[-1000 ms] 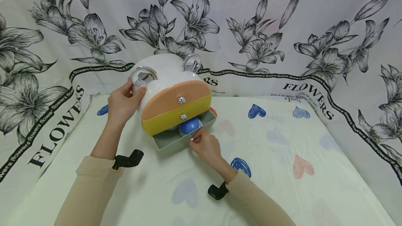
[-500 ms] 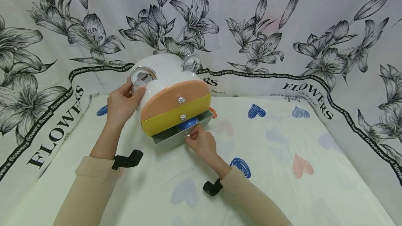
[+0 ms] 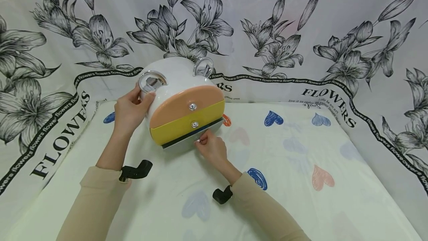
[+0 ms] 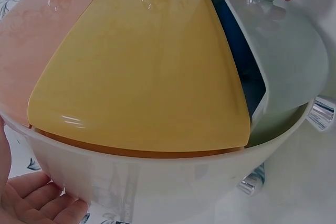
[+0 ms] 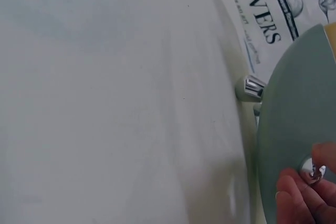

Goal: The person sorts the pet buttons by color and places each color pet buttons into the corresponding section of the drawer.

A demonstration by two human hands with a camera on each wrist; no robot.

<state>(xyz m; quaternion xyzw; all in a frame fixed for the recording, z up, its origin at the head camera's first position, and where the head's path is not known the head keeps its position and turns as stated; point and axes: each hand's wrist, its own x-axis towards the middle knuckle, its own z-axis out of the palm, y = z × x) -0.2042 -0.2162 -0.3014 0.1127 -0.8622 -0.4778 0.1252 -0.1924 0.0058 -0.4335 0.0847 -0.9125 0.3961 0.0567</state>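
A rounded white drawer box [image 3: 174,68] stands tilted on the cloth in the head view, with two silver ear-like rings on top. Its orange drawer [image 3: 174,109] and yellow drawer [image 3: 174,127] lie flush. Below them the grey-green drawer [image 3: 180,144] sticks out slightly, leaving a dark gap along its top. My left hand [image 3: 129,113] holds the box's left side near one ring, thumb at the front. My right hand [image 3: 213,148] pinches the silver knob [image 5: 310,170] of the grey-green drawer. The drawer's contents are hidden.
A pale cloth [image 3: 281,203] printed with hearts covers the surface. Behind it hangs a white flower-printed curtain [image 3: 254,58]. Silver feet [image 4: 321,113] show under the box in the left wrist view. Each wrist carries a black camera mount [image 3: 137,169].
My right hand has pushed the grey-green drawer inward, away from me, until only a narrow gap shows. The blue ball inside has gone out of sight. My left hand stays in place.
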